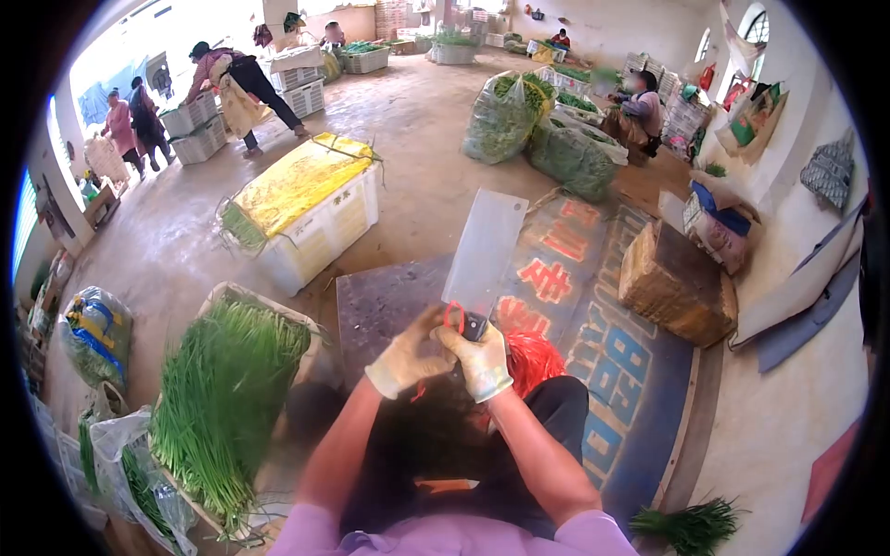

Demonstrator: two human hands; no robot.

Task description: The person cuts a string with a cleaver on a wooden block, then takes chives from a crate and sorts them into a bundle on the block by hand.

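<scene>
One white crate (324, 246) is already covered; green stalks (227, 389) are left uncovered. The printed board (561, 246) is partly obstructed by a wooden block (672, 287). Straight ahead, the cleaver (485, 246) is gripped by the closed right hand (479, 361), crowded by red strips (536, 361). The left hand (406, 357) is half-open; contact cannot be confirmed. A red strand (452, 318) is looped at the handle; fastening appears incomplete.

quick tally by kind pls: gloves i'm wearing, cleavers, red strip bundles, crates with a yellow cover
Pale fabric gloves: 2
Broad grey rectangular-bladed cleaver: 1
Shiny red plastic strip bundle: 1
White plastic crate with yellow cover: 1
Total: 5
</scene>
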